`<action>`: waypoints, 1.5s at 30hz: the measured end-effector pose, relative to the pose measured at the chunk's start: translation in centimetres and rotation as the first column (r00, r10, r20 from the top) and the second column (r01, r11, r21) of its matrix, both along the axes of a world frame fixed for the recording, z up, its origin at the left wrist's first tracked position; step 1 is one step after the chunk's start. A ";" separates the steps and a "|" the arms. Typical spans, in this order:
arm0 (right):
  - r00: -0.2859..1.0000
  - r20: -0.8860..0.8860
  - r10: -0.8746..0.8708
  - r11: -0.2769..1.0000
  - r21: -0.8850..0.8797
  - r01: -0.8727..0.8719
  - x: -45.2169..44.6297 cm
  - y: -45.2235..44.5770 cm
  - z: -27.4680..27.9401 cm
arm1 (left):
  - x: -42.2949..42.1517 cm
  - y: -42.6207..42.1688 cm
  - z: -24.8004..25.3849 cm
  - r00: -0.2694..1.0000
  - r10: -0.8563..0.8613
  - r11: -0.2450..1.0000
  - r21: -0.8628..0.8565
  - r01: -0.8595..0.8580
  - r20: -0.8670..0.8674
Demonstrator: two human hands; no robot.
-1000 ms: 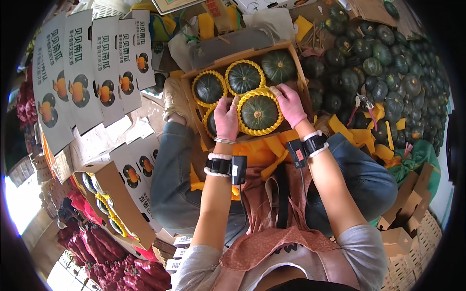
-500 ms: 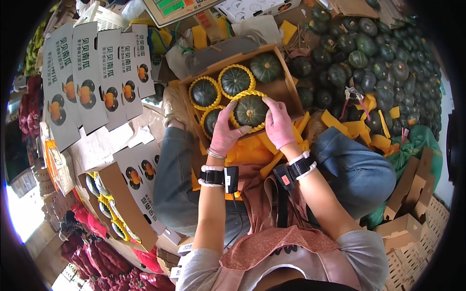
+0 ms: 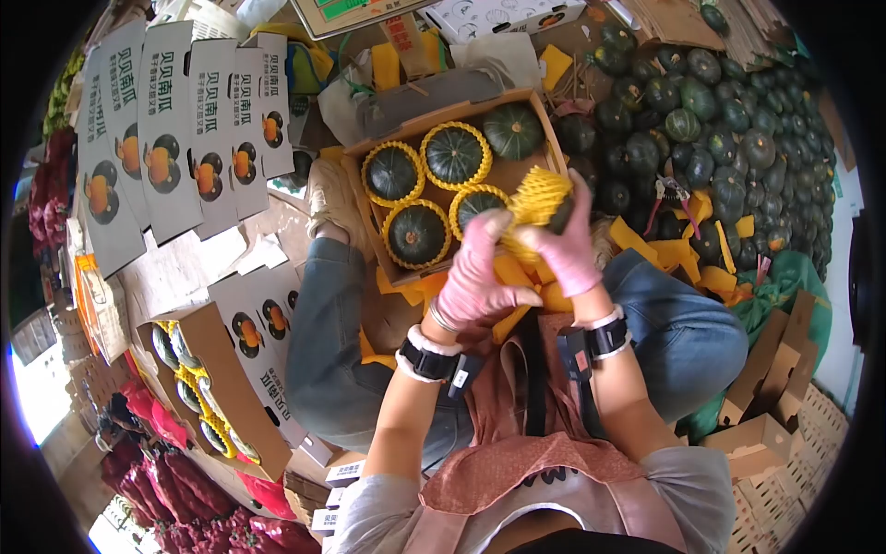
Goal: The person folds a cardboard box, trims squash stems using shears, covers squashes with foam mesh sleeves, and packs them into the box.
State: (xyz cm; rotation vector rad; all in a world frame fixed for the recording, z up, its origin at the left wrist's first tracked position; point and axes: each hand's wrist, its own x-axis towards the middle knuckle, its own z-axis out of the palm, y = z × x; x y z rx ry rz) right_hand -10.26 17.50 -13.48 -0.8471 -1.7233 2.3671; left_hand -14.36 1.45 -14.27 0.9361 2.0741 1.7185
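Note:
A small dark green pumpkin (image 3: 560,218) in a yellow foam net (image 3: 542,192) is tilted on its side above the box's right end. My pink-gloved right hand (image 3: 574,251) grips it, fingers along its right side and thumb underneath. My pink-gloved left hand (image 3: 472,282) is just left of it, fingers and thumb apart; its fingertips are close to the net, and contact is unclear. Inside the cardboard box (image 3: 544,120) lie several netted pumpkins (image 3: 415,233) and one bare pumpkin (image 3: 512,131) at the upper right. My left hand partly covers the lower middle netted pumpkin (image 3: 480,201).
Loose pumpkins (image 3: 701,120) are heaped on the right. Printed white cartons (image 3: 171,138) lean at the left, above a filled box (image 3: 217,397). Pruning shears (image 3: 672,192) lie by the heap. A scale (image 3: 355,11) stands at the top, and yellow foam pieces (image 3: 678,249) are scattered.
The held pumpkin has moved right and tipped over, showing its net's side. My left hand has come off it and shifted down-right. The netted pumpkin beneath has come into view.

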 end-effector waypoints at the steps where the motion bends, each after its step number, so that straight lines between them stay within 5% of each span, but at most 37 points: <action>1: 0.999 -0.040 -0.031 0.990 -0.137 0.025 -0.4 1.3 0.9 | -0.1 0.5 0.6 0.990 -0.084 0.992 0.100 0.072 0.116; 2: 1.000 -0.021 0.007 0.983 0.185 -0.003 -0.6 2.9 -0.4 | -0.5 0.9 -1.0 0.983 -0.071 0.991 0.124 0.050 0.169; 3: 0.998 -0.045 0.050 0.927 0.374 -0.029 -0.7 3.7 -1.6 | -1.4 1.4 -2.6 1.000 -0.012 0.997 -0.078 0.012 0.003; 5: 0.984 -0.102 0.143 0.733 0.680 -0.036 -1.6 4.9 -2.8 | -2.4 4.0 -4.3 0.961 0.014 0.761 -0.621 -0.189 -0.275; 7: 0.960 -0.045 0.276 0.481 0.871 -0.097 -2.6 4.8 -3.5 | -2.7 5.7 -4.8 0.951 -0.039 0.569 -0.789 -0.231 -0.307; 9: 0.957 0.150 0.250 0.356 0.905 -0.234 -2.8 3.6 -2.9 | -3.1 5.1 -5.5 0.956 -0.152 0.481 -0.864 -0.150 -0.250; 13: 0.849 0.519 0.097 0.128 0.840 -0.528 -3.7 1.6 -3.2 | -2.9 3.0 -4.8 0.963 0.067 0.535 -0.805 -0.256 -0.262; 15: 0.744 0.667 0.041 0.089 0.739 -0.668 -4.4 0.5 -3.4 | -2.6 3.1 -5.3 0.970 0.070 0.506 -0.829 -0.237 -0.235; 17: 0.720 0.687 0.102 0.227 0.689 -0.689 -4.3 0.1 -5.7 | -2.6 3.2 -5.6 0.972 0.058 0.501 -0.835 -0.227 -0.230; 19: 0.676 0.715 0.178 0.102 0.670 -0.735 -3.8 1.0 -6.5 | -2.7 3.2 -4.4 0.978 0.004 0.505 -0.844 -0.181 -0.207; 21: 0.566 0.817 0.110 -0.433 0.552 -0.712 -4.0 2.1 -5.5 | -1.8 2.5 -2.5 0.970 -0.001 0.536 -0.819 -0.205 -0.244; 22: 0.407 0.913 0.036 -0.537 0.362 -0.762 -6.0 2.0 -0.9 | -1.0 1.7 -1.9 0.926 0.061 0.683 -0.661 -0.311 -0.372; 23: 0.519 0.848 0.112 -0.515 0.496 -0.699 -6.3 3.3 -1.0 | 0.2 1.2 -1.9 0.909 0.148 0.778 -0.522 -0.350 -0.390; 24: 0.581 0.787 0.206 -0.355 0.614 -0.705 -8.1 4.2 -0.6 | 1.9 0.5 -2.6 0.972 0.066 0.793 -0.579 -0.187 -0.224; 25: 0.721 0.655 0.225 -0.327 0.748 -0.578 -9.8 5.0 -1.8 | 3.5 0.0 -3.4 0.998 -0.016 0.797 -0.604 -0.022 -0.057; 28: 0.616 0.771 0.159 -0.287 0.633 -0.719 -14.4 5.1 -3.6 | 7.0 0.4 -4.3 0.977 -0.181 0.465 -0.865 0.188 0.115; 34: 0.541 0.840 0.053 -0.290 0.531 -0.796 -14.9 2.7 -4.4 | 7.9 0.3 -9.0 0.950 -0.005 0.492 -0.826 0.273 0.311; 38: 0.729 0.683 0.048 -0.349 0.695 -0.628 -13.7 2.9 -3.3 | 8.0 1.2 -11.7 0.927 0.113 0.787 -0.602 0.135 0.357; 41: 0.835 0.533 0.137 -0.169 0.843 -0.510 -10.3 3.3 -1.3 | 8.3 1.9 -13.4 0.912 0.221 0.829 -0.559 0.011 0.346; 44: 0.838 0.525 0.148 -0.143 0.850 -0.507 -5.0 2.3 1.3 | 8.9 2.1 -15.3 0.859 0.368 0.847 -0.510 -0.152 0.355; 45: 0.839 0.521 0.159 -0.153 0.852 -0.500 -3.5 2.4 0.9 | 8.9 2.4 -15.2 0.743 0.412 0.879 -0.444 -0.173 0.527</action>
